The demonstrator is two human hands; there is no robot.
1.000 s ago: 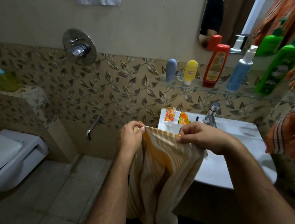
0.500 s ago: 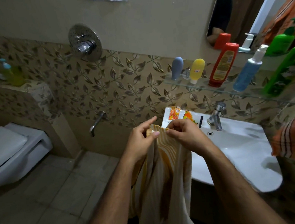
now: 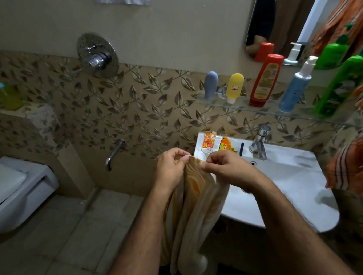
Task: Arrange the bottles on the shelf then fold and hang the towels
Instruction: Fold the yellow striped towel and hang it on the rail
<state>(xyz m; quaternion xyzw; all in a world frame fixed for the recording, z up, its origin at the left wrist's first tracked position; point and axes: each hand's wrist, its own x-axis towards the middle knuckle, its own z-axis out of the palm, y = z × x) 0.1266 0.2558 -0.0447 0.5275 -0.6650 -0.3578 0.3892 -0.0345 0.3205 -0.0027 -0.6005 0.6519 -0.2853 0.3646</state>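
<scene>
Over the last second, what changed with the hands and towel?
The right hand carried its corner of the yellow striped towel leftward to meet the left hand, folding the top edge in half. Both hands kept pinching it. Bottles on the glass shelf stayed put.

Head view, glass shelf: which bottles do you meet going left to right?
Grey-blue rounded tube → yellow squeeze tube → red bottle with a yellow label → light blue pump bottle with a white top → green bottle, all standing on the glass shelf.
</scene>
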